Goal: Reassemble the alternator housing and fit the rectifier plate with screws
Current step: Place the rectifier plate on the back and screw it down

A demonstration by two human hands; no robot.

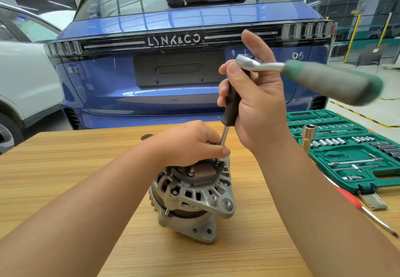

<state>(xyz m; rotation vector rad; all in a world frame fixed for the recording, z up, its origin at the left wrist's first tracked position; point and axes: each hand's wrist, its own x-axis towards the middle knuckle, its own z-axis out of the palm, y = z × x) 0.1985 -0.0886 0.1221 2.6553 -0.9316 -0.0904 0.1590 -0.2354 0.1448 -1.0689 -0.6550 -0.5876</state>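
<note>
Behind the alternator a blue car fills the back of the room, its tail facing the wooden table on which the alternator stands, near the middle. To the right of the alternator lies an open green socket case, and nearer than that a red-handled screwdriver.

The alternator stands on end, its long axis upright, the rectifier plate on top facing up and its mounting ear toward the viewer.

The left hand rests curled over the top of the alternator, fingertips pinching the shaft of a driver just above a screw at the plate's right edge. The right hand grips the driver's black handle; a ratchet with a green grip sits on its top end, sticking out to the right, blurred.

To my eye the screw is being run down. It would go best with the shaft kept in line with the screw rather than leaning, the left hand steadying the tip, and light turns until the thread catches.
</note>
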